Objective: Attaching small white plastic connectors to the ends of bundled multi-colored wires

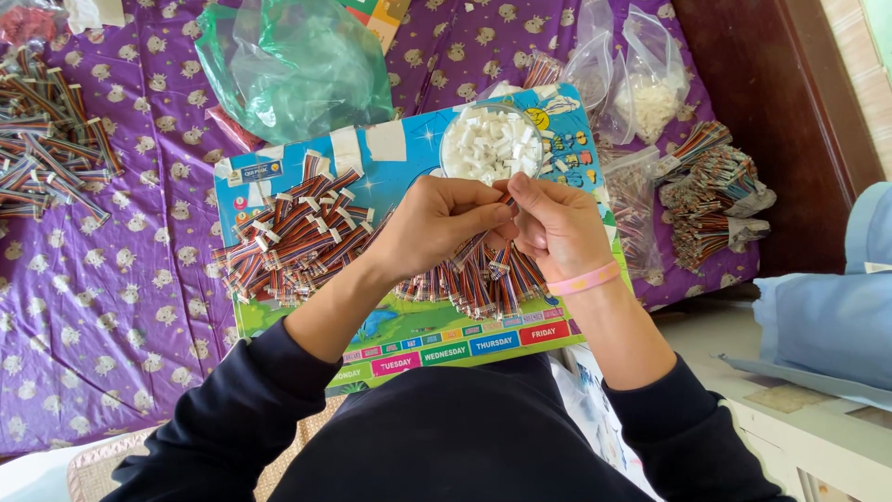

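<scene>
Both hands meet over the middle of a colourful board that rests on the person's lap against a bed covered with a purple patterned sheet. The left hand is curled, its fingertips pinched on one striped ribbon cable that runs down and to the left from between the two hands. The right hand, with a pink wristband, is also curled and pinches the upper end of the same cable, thumb and forefinger touching the left hand's fingertips. Whether a small white piece sits between the fingers cannot be told.

Just beyond the hands, on the far edge of the board, stands a round clear bowl filled with small white plastic connectors. Under the left forearm lies a loose pile of cables with white ends. Beneath the right hand a row of cables lies side by side near the front of the board.

On the bed, a green plastic bag lies beyond the board. To the far left is another heap of cables. To the right are clear bags, one holding white pieces, and near them bundled cables at the edge of the bed. A blue cushion sits at the right.
</scene>
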